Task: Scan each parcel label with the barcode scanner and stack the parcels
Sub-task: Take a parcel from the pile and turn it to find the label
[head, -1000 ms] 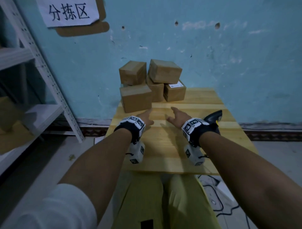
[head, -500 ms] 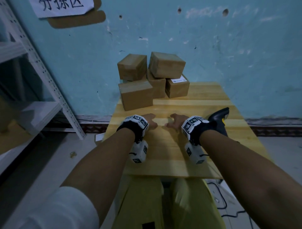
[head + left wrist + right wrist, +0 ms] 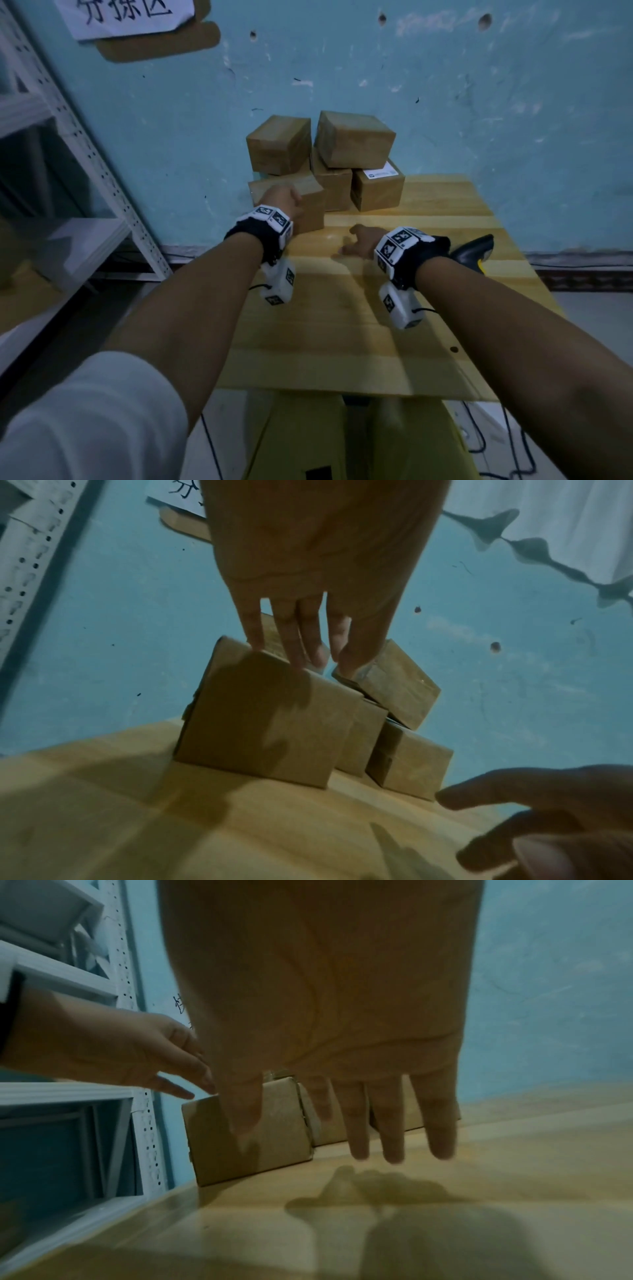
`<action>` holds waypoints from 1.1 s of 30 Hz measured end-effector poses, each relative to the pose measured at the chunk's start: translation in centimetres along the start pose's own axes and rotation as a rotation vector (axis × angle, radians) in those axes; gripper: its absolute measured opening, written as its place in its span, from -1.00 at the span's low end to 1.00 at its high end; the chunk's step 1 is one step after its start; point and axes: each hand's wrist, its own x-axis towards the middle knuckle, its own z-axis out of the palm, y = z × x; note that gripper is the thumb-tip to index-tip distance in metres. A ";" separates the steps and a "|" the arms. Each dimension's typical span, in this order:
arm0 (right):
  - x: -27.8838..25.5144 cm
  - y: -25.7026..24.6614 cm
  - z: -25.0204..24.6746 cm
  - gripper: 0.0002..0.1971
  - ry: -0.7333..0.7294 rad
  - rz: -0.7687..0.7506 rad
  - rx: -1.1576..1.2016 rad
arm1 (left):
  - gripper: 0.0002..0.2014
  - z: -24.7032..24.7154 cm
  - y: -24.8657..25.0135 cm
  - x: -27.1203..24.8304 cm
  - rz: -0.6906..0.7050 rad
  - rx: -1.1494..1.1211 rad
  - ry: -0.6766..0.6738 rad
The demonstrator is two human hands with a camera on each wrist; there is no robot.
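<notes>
Presently, the left hand [image 3: 279,202] sits over the top of the nearest parcel [image 3: 310,205] at the 11 o'clock part of the wooden table [image 3: 342,342]. In the left wrist view its fingers [image 3: 291,642] are straight, slightly spread, with the tips touching the parcel's upper front edge — nothing is clasped. The right hand [image 3: 359,240] hovers just above the table surface near 12 o'clock, fingers [image 3: 356,1123] extended and apart, holding nothing; its shadow falls on the wood below.

The parcel pile stands against the blue wall at the table's far edge. One labelled parcel [image 3: 378,188] rests on the table at 1 o'clock of the pile, white label facing up; two more parcels lie on top of the lower ones.

The barcode scanner [image 3: 474,251] lies on the table at 3 o'clock, just beyond the right wrist — untouched. A white metal shelf [image 3: 85,154] stands at 9 o'clock.
</notes>
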 end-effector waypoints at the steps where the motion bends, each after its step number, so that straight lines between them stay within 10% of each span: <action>1: 0.4 -0.2 -0.4 -0.31 0.028 -0.017 0.023 | -0.66 -0.3 -0.2 0.6 0.001 0.006 0.046; 11: 5.9 -2.7 -1.6 -0.32 0.163 -0.121 0.336 | 0.18 -0.8 -3.9 4.9 -0.304 -0.043 -0.076; 18: 8.4 -4.2 0.3 -0.19 0.104 -0.116 0.495 | 0.17 0.3 -5.2 6.3 -0.288 -0.359 -0.028; 33: 6.3 -4.6 0.3 -0.21 0.154 -0.145 0.524 | 0.04 -0.5 -4.9 3.5 -0.271 -0.227 -0.030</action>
